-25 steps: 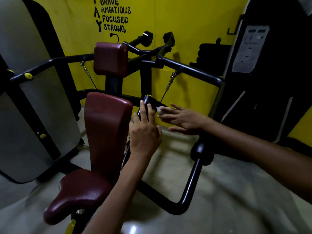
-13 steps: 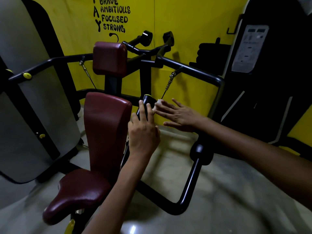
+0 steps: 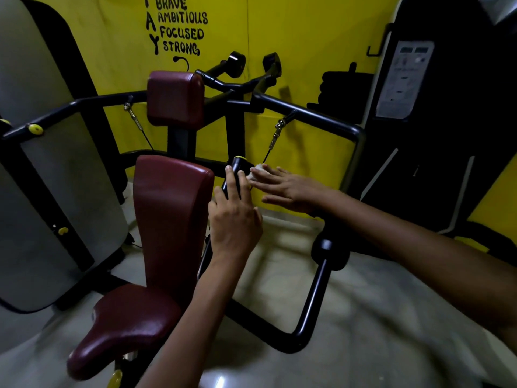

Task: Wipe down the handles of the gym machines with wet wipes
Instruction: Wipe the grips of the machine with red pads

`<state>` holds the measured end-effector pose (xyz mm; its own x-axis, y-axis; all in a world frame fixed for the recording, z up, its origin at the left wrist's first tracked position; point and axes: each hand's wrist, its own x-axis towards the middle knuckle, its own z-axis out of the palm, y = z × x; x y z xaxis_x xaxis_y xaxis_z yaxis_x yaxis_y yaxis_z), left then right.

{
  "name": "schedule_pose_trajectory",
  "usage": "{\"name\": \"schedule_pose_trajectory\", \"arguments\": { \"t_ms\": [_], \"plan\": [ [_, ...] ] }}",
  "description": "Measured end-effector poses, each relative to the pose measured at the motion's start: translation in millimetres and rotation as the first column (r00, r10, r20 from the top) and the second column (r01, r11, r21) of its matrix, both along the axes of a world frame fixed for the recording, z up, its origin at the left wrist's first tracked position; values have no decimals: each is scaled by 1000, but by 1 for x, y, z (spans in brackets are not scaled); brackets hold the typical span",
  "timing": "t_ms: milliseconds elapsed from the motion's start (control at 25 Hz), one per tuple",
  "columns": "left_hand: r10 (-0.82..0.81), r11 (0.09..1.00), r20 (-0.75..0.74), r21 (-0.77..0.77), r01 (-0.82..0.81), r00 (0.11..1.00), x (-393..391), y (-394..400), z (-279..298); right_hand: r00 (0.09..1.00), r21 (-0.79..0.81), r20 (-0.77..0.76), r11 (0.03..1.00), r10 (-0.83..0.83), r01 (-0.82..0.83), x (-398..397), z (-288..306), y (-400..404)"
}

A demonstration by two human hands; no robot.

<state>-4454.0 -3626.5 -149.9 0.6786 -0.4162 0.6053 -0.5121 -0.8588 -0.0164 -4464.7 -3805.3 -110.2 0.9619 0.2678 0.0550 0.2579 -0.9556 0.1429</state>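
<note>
- The black, cylindrical machine handle with a yellow end cap [image 3: 237, 170] stood just right of the maroon padded backrest [image 3: 170, 208], about mid-frame, angled up and away from the camera.
- The left hand [image 3: 235, 222] lay along the lower part of that handle, its fingers [image 3: 231, 182] nearly straight and resting on the grip; whether the thumb wrapped round behind could not be told.
- The right hand [image 3: 285, 186] reached in from the right with flat, spread fingers, pressing a small white wet wipe [image 3: 258, 170] against the handle's upper side, just below the cap.
- Doing this step well likely meant steadying the bar with the left hand while the wipe travelled round the full circumference, not only the near face.
- A flat palm covers little of a round grip, so cupping the wipe around the cylinder and twisting would probably clean more evenly.
- The section under the left hand looked unwiped as yet; that hand would need to shift so the wipe could reach it.
- Farther back, two more black handles with round ends [image 3: 236, 64] rose above the maroon headrest pad [image 3: 174, 98], probably also due for wiping.
- On the yellow wall [image 3: 307, 37] behind, black hand-painted lettering [image 3: 179, 26] read "BRAVE AMBITIOUS FOCUSED STRONG", with the large letters "A" and "Y" running down its left.
- A pale instruction placard [image 3: 402, 79] on the dark machine at far right carried print too small to read.
</note>
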Motion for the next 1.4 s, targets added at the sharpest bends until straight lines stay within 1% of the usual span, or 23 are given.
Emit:
{"name": "schedule_pose_trajectory", "arguments": {
  "t_ms": [120,240,280,360,480,600,680,760,880,920,1000,1080,1200,1240,1320,1360,1400],
  "plan": [
    [-15,1000,-1,-12,15,1000,0,2,1,1000,183,21,983,-13,9,-12,-7,-10],
    [-12,1000,-16,-4,12,1000,-2,2,3,996,300,34,952,-79,66,-45,-15,-30],
    [-12,1000,-28,1,12,1000,-3,2,3,994,313,14,945,-109,99,-55,-17,-35],
    [-14,1000,-46,9,14,999,-4,2,5,990,270,-16,953,-139,138,-70,-17,-38],
    [-24,1000,-78,12,25,997,-4,4,6,990,201,-58,969,-131,141,-87,-17,-42],
    [-54,998,-84,33,57,995,-7,8,9,973,196,-127,957,-192,214,-106,-9,-40],
    [-109,992,-88,55,114,990,-6,11,10,958,204,-166,942,-234,265,-116,-3,-30],
    [-169,982,-116,61,177,979,-4,16,11,945,276,-187,908,-270,314,-126,-3,-20],
    [-290,951,-148,71,302,946,0,30,14,928,296,-143,879,-345,373,-141,-14,4],
    [-350,931,-157,52,362,924,3,35,14,927,306,-130,875,-351,374,-147,-17,13],
    [-469,882,-169,-51,468,867,7,44,12,933,377,-71,857,-352,352,-161,-22,36],
    [-546,838,-152,-115,534,824,10,51,6,924,476,-7,811,-383,340,-179,-33,57],
    [-604,796,-72,-110,596,794,8,58,-8,892,547,-25,741,-451,390,-203,-68,76],
    [-619,784,-62,-116,610,783,6,60,-12,881,601,-13,701,-472,384,-205,-79,81],
    [-647,760,-65,-137,635,760,4,64,-20,839,727,15,582,-544,364,-202,-92,94],
    [-662,746,-74,-153,648,746,3,66,-23,813,777,23,522,-582,351,-198,-94,104],
    [-677,733,-90,-169,659,730,3,68,-26,796,807,34,486,-605,335,-197,-97,115]
  ]
}}
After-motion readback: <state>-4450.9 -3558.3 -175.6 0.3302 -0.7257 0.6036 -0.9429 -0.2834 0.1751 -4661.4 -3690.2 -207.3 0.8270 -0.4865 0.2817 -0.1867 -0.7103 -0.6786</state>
